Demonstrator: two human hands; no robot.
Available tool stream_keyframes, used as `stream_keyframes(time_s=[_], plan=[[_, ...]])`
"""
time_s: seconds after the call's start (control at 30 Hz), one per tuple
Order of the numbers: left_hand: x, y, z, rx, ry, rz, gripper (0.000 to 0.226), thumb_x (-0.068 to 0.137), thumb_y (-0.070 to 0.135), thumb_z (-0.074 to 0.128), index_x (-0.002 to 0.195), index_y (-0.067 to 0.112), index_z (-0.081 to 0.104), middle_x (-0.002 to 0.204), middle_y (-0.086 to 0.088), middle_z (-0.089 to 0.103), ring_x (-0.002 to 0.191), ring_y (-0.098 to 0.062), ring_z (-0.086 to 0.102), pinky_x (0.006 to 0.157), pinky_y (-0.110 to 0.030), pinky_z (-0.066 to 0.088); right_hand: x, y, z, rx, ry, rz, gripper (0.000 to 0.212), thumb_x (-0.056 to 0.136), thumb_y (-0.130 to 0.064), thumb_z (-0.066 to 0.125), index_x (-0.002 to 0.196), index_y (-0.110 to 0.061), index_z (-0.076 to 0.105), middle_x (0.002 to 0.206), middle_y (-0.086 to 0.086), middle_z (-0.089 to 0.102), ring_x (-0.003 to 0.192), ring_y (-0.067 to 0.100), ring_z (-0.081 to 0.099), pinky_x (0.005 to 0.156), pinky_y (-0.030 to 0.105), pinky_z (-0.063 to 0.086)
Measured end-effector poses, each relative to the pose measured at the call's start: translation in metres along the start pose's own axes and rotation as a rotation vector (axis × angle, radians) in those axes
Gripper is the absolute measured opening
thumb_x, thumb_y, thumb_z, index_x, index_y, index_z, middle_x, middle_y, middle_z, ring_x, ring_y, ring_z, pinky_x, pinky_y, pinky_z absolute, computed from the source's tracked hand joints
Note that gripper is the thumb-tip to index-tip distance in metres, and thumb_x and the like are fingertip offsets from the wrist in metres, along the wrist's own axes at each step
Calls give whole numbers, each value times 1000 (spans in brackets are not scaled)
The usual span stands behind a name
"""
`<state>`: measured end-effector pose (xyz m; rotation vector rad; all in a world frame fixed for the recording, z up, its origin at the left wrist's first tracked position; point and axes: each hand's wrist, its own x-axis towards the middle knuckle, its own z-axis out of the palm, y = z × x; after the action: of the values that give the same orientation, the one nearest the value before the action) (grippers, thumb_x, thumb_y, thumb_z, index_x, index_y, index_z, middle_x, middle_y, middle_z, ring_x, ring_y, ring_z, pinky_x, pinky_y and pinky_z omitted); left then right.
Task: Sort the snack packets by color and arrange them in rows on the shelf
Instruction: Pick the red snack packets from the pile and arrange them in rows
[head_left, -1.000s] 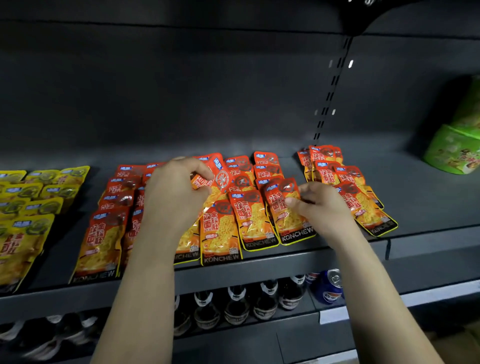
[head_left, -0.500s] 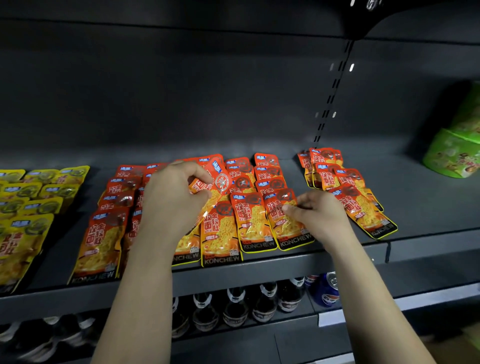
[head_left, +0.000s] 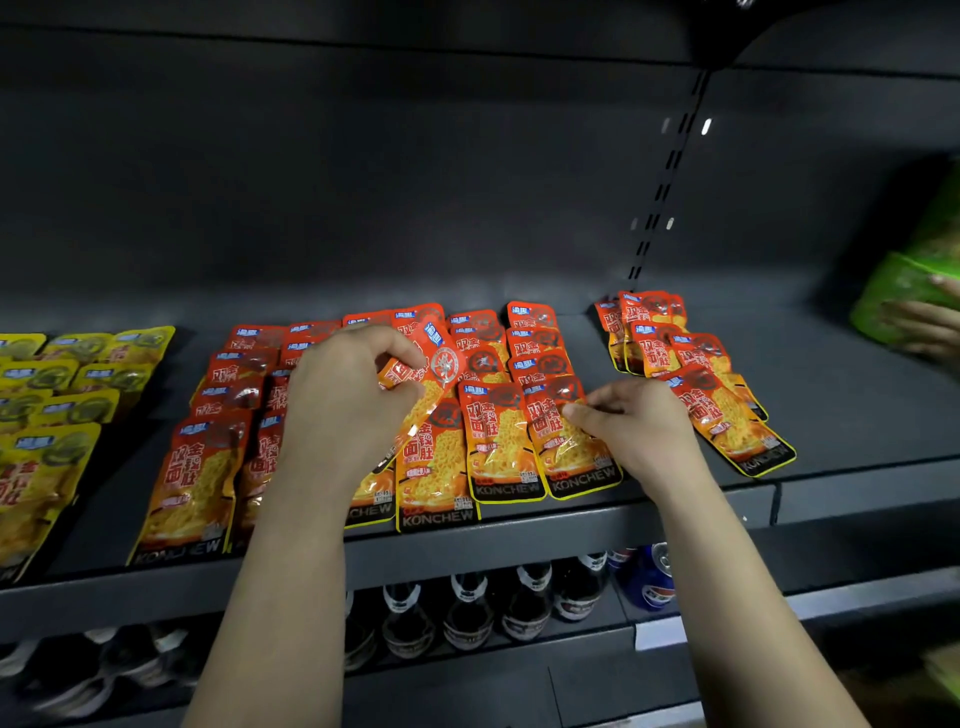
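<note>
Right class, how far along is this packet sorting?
Done: yellow packets grouped at the left, most red packets in middle rows. In hand: the left hand holds a tilted red packet; the right hand pinches a front-row packet. Left: the skewed red cluster at the right needs joining the rows.

We saw a dark grey shelf (head_left: 857, 426) with a flat front lip. Across its middle lay orange packets (head_left: 501, 447) in overlapping rows running front to back, the nearest reaching the lip at six o'clock. At nine o'clock lay yellow packets (head_left: 52, 410), likewise in rows. Toward two o'clock a smaller orange cluster (head_left: 719, 410) lay apart, loosely fanned. At three o'clock sat green bags (head_left: 904, 291), blurred.
</note>
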<state>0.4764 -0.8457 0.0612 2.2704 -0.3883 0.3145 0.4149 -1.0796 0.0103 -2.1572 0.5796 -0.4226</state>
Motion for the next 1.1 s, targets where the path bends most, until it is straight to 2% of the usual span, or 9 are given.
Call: stream_keyframes(time_s=[0.2, 0.4, 0.6, 0.77, 1.0, 1.1], plan=[[1, -1, -2, -22, 26, 6, 18, 78, 13, 78, 88, 25, 69, 96, 15, 57, 89, -4, 53, 80, -24, 43, -1, -1, -1, -48, -10, 13, 24, 81, -34, 77, 89, -14, 66, 76, -9, 62, 59, 1, 58, 41, 4, 37], [2, -5, -7, -17, 66, 4, 17, 79, 13, 77, 87, 25, 68, 106, 6, 65, 100, -13, 62, 87, -33, 52, 0, -2, -1, -78, -24, 13, 26, 81, -35, 76, 90, -13, 64, 81, -4, 63, 59, 4, 58, 41, 6, 37], [2, -7, -11, -14, 107, 1, 16, 79, 16, 77, 87, 25, 67, 105, 3, 67, 95, -15, 63, 80, -33, 52, -1, -4, -2, -110, -47, 9, 26, 82, -33, 75, 87, -11, 63, 72, -6, 59, 56, 5, 55, 40, 8, 35], [0, -8, -10, -33, 91, 16, 21, 79, 16, 78, 85, 29, 64, 104, 2, 67, 96, -16, 65, 82, -38, 56, 0, -4, -1, -116, 11, -1, 36, 78, -30, 78, 86, -12, 49, 73, -3, 49, 63, 10, 46, 51, 25, 33], [1, -11, -6, -43, 77, 41, 19, 77, 14, 78, 85, 27, 67, 97, 9, 65, 94, -14, 64, 80, -28, 48, 0, 1, 0, -36, 22, -6, 35, 82, -37, 74, 84, -15, 47, 73, -5, 49, 64, 10, 45, 54, 27, 33], [2, -11, -3, -76, 87, 37, 18, 76, 16, 79, 86, 26, 69, 100, 6, 67, 93, -15, 65, 80, -32, 51, 2, 3, -3, 75, 5, 9, 33, 84, -39, 71, 89, -14, 50, 79, -2, 54, 68, 10, 49, 57, 24, 34]])
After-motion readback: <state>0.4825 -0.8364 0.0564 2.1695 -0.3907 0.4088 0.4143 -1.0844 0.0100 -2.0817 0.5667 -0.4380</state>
